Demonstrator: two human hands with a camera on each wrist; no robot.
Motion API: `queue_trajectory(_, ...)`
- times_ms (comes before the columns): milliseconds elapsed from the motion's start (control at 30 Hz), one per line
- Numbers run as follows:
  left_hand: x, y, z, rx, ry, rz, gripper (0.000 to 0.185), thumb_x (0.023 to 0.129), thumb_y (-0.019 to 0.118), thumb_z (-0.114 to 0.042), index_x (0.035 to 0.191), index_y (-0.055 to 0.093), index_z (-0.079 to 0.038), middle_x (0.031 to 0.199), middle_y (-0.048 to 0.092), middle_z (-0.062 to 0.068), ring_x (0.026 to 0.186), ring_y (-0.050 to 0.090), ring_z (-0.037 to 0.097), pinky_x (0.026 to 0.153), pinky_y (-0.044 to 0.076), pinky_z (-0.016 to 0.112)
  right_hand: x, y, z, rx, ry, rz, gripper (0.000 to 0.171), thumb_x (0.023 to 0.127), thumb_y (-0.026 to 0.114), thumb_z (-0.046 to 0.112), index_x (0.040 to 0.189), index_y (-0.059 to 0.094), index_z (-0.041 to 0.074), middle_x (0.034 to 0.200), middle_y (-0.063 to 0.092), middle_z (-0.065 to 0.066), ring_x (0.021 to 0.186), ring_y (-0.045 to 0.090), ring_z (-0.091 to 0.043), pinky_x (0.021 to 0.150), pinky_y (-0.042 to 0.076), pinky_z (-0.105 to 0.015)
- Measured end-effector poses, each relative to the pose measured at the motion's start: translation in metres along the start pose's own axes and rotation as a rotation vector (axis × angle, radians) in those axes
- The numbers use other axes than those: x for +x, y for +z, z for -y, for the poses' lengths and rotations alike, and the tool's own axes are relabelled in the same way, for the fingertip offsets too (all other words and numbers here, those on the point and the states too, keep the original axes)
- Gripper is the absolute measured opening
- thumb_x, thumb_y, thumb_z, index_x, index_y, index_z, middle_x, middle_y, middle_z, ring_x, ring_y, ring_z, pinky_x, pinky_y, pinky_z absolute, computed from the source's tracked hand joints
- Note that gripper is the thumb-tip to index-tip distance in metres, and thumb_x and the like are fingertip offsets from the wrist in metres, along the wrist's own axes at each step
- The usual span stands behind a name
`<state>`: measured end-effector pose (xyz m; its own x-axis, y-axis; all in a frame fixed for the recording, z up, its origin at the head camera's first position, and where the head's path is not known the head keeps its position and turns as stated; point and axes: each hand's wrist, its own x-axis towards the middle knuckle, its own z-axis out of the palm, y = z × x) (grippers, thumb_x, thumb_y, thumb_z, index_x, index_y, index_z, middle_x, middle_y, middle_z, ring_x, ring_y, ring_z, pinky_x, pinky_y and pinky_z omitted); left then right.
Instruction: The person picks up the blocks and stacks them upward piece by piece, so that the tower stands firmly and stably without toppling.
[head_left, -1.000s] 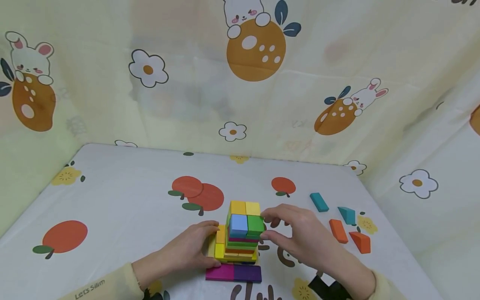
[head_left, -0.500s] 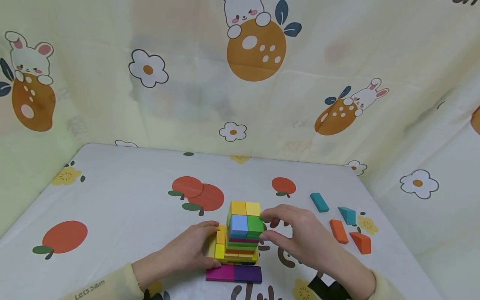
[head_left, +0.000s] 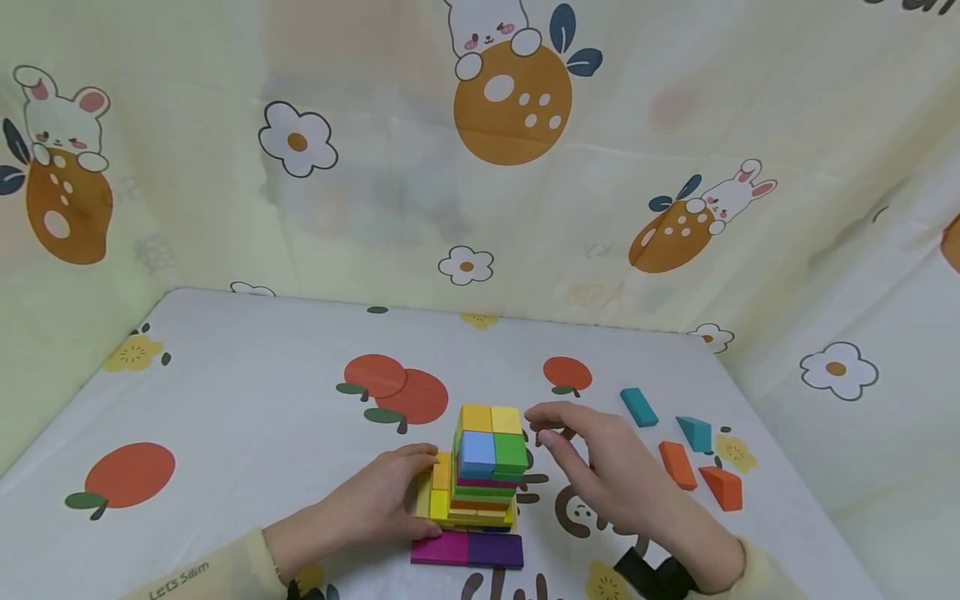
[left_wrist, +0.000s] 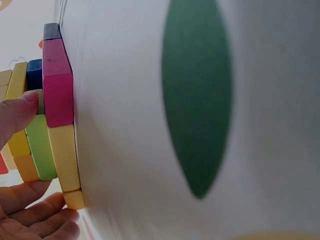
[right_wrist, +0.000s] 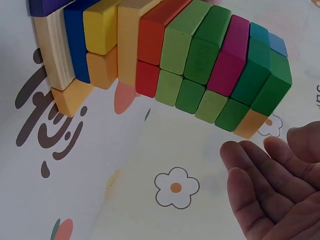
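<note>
A tower of colourful wooden blocks (head_left: 483, 492) stands in layers at the table's near middle. Its top shows two yellow blocks (head_left: 491, 418) behind a light blue block (head_left: 477, 454) and a green block (head_left: 510, 452). My left hand (head_left: 375, 496) holds the tower's lower left side, thumb in front and fingers behind; in the left wrist view its thumb (left_wrist: 20, 115) presses a green block. Right of the top, my right hand (head_left: 607, 454) hovers with loosely bent fingers and holds nothing. The right wrist view shows a gap between its fingertips and the tower (right_wrist: 200, 60).
A magenta block (head_left: 439, 550) and a purple block (head_left: 495, 551) lie at the tower's front foot. To the right lie a teal block (head_left: 639, 407), a teal wedge (head_left: 694, 433), an orange block (head_left: 678, 465) and an orange wedge (head_left: 722, 487). A patterned curtain (head_left: 360, 200) hangs behind the table.
My right hand has let go of the top green block and drawn slightly away, thumb lifted towards the fingers. My left hand and the tower have stayed in place.
</note>
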<state>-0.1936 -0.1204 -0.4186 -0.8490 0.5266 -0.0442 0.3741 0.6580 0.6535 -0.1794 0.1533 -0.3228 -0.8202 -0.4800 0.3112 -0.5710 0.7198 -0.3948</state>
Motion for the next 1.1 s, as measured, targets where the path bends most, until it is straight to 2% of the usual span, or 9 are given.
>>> queue_trajectory(167,0.000,-0.001,0.000,0.003,0.002,-0.001,0.075,0.076,0.090,-0.033,0.135,0.061,0.003,0.145,0.057,0.018,0.135,0.054,0.038,0.112,0.047,0.055,0.002,-0.007,-0.022,-0.042,0.010,-0.043,0.023,0.100,0.063,0.008,0.122,0.069,0.008,0.113,0.075,-0.001,0.095,0.070,-0.014,0.076,0.060,-0.028)
queue_trajectory(300,0.000,-0.002,0.000,0.005,-0.008,0.000,0.076,0.076,0.090,-0.034,0.135,0.061,0.002,0.146,0.057,0.017,0.135,0.054,0.037,0.112,0.047,0.055,0.007,-0.014,-0.071,-0.114,0.086,-0.073,0.026,0.099,0.065,0.007,0.123,0.066,0.001,0.112,0.075,-0.012,0.095,0.071,-0.023,0.078,0.061,-0.037)
queue_trajectory(467,0.000,-0.001,0.000,0.002,-0.006,0.001,0.076,0.076,0.090,-0.033,0.135,0.061,0.003,0.145,0.057,0.018,0.135,0.054,0.038,0.113,0.046,0.055,0.004,-0.018,-0.146,-0.161,0.343,0.056,0.041,0.099,0.063,0.012,0.135,0.056,-0.007,0.119,0.070,-0.025,0.105,0.068,-0.039,0.089,0.059,-0.053)
queue_trajectory(600,0.000,0.000,0.000,-0.006,-0.005,0.003,0.076,0.075,0.090,-0.033,0.135,0.060,0.003,0.145,0.057,0.018,0.135,0.054,0.038,0.112,0.046,0.056,0.001,-0.018,-0.182,-0.182,0.488,0.173,0.048,0.100,0.062,0.014,0.138,0.050,-0.013,0.123,0.065,-0.033,0.109,0.064,-0.045,0.093,0.057,-0.058)
queue_trajectory(700,0.000,0.000,0.001,-0.005,-0.009,0.005,0.077,0.075,0.091,-0.032,0.136,0.060,0.003,0.145,0.057,0.018,0.135,0.054,0.038,0.112,0.047,0.056,0.002,-0.015,-0.196,-0.217,0.586,0.250,0.052,0.099,0.064,0.019,0.134,0.051,-0.017,0.119,0.065,-0.034,0.101,0.065,-0.041,0.091,0.058,-0.056)
queue_trajectory(800,0.000,0.000,0.000,0.001,-0.012,0.004,0.077,0.075,0.091,-0.033,0.136,0.060,0.003,0.145,0.057,0.017,0.135,0.054,0.038,0.112,0.047,0.056,0.004,-0.011,-0.205,-0.260,0.681,0.313,0.053,0.098,0.067,0.027,0.125,0.056,-0.017,0.101,0.066,-0.027,0.087,0.062,-0.033,0.081,0.059,-0.046)
queue_trajectory(900,0.000,0.001,0.000,0.004,-0.015,0.003,0.077,0.075,0.090,-0.033,0.136,0.060,0.002,0.145,0.057,0.017,0.135,0.053,0.038,0.112,0.046,0.056,0.005,-0.007,-0.209,-0.266,0.761,0.338,0.050,0.096,0.069,0.030,0.114,0.058,-0.015,0.086,0.059,-0.018,0.080,0.056,-0.028,0.071,0.051,-0.036)
queue_trajectory(1000,0.000,0.001,0.000,0.006,-0.014,0.004,0.076,0.076,0.090,-0.033,0.136,0.060,0.002,0.145,0.057,0.017,0.135,0.053,0.038,0.113,0.046,0.056,0.004,-0.005,-0.209,-0.248,0.743,0.344,0.045,0.096,0.071,0.025,0.115,0.060,-0.013,0.087,0.060,-0.016,0.082,0.056,-0.027,0.074,0.052,-0.037)
queue_trajectory(1100,0.000,0.001,0.000,0.014,-0.013,0.003,0.076,0.075,0.090,-0.033,0.136,0.060,0.002,0.145,0.057,0.017,0.135,0.054,0.038,0.112,0.046,0.056,0.003,-0.003,-0.207,-0.203,0.630,0.360,0.042,0.094,0.072,0.019,0.123,0.062,-0.011,0.099,0.066,-0.017,0.089,0.057,-0.028,0.087,0.057,-0.047)
